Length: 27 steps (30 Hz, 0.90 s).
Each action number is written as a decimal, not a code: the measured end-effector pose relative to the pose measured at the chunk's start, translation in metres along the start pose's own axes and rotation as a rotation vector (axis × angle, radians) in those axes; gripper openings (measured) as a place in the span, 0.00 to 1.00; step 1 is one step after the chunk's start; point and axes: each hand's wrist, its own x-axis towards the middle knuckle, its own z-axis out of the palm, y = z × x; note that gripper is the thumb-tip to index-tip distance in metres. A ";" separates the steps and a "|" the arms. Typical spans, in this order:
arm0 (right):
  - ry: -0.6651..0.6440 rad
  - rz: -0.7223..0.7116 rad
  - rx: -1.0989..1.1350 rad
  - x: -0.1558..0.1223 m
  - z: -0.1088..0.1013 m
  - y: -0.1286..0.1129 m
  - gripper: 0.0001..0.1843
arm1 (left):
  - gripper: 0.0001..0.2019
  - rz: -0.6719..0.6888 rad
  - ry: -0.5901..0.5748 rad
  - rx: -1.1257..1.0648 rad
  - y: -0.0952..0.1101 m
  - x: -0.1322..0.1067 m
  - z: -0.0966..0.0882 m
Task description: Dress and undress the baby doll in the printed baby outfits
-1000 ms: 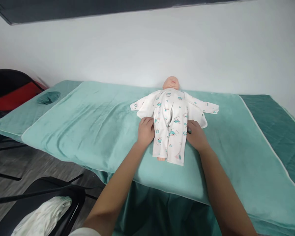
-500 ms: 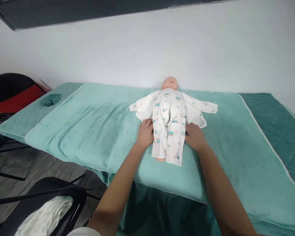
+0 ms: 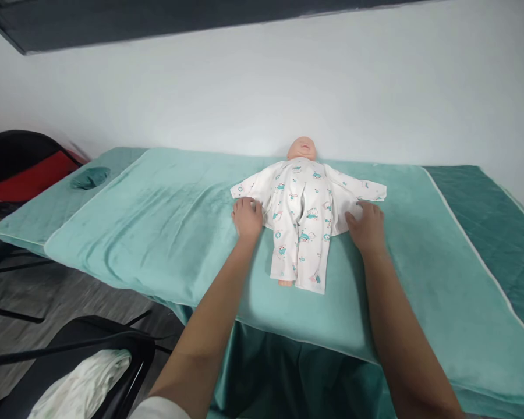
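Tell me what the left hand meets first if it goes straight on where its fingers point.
Most likely the romper's outspread sleeve: the left hand points toward the wall, its fingertips at that cloth's edge. Depth is hard to judge.

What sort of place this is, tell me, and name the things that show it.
Probably an infant-care or massage training room: a padded table with a face hole, covered by a teal towel, and a baby doll in a printed romper lying on it.
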 end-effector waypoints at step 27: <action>-0.816 -0.096 1.088 0.088 -0.046 -0.088 0.18 | 0.10 -0.097 0.036 0.007 -0.002 0.029 0.015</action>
